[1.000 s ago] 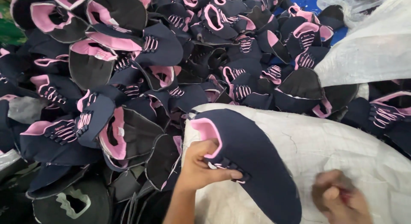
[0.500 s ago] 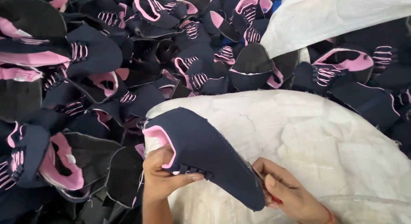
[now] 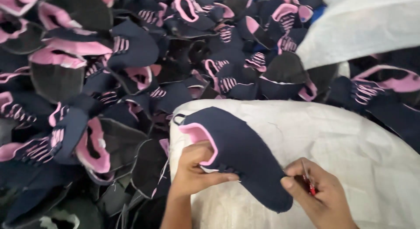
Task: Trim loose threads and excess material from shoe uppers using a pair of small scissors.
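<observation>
On white sack (image 3: 350, 141): navy shoe upper (image 3: 238, 152) pinched by left hand (image 3: 194, 170) fingers; right hand (image 3: 321, 196) grips red tool (image 3: 309, 184), possibly snips.

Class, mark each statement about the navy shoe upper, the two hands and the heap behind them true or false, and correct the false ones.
1. The left hand grips the navy shoe upper at its pink collar. True.
2. The right hand is empty. False: it holds a small red-handled tool.
3. The upper lies on a white woven sack. True.
4. The pile of uppers is green and yellow. False: navy and pink.
</observation>
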